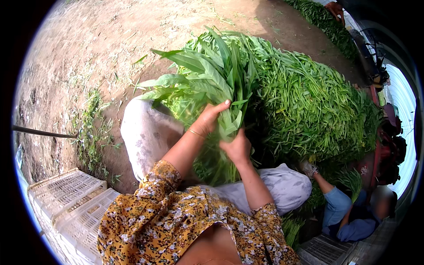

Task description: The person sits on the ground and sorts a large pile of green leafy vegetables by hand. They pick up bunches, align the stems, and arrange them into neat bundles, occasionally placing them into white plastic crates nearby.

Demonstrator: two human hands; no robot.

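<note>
A bunch of leafy green vegetable stalks point(212, 74) is held upright between both hands, its long leaves fanning up and to the left. My left hand point(212, 116) wraps the bunch from the left side, thumb across the leaves. Lower on the bunch, my right hand point(237, 144) grips it from the right, partly blurred. Behind and to the right lies a large heap of the same cut greens point(308, 102). More blurred greens show below my hands, between my knees.
White plastic crates point(84, 215) stand at the lower left. A co-worker point(351, 212) sits at the lower right beside a dark crate point(324, 251), holding greens. Another heap of greens point(324, 26) lies at the upper right. Plant scraps point(92, 132) litter the dirt floor.
</note>
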